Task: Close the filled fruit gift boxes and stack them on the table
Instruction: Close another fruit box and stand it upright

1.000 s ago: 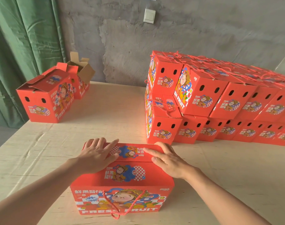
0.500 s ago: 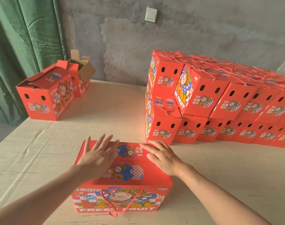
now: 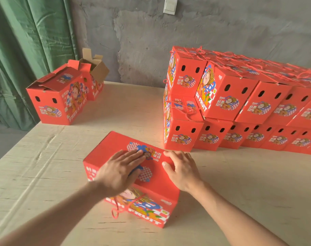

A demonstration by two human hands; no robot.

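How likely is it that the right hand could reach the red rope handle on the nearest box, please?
Probably yes: the red rope handle hangs uncovered on the front face of the red cardboard gift box, whose top the right hand rests on.

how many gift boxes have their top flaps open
2. Both stand at the table's far left by the green curtain: the front open box, flaps partly raised, and the rear open box right behind it, flaps standing up. More could hide behind the closed stack.

Bare left hand and right hand on bare forearms.
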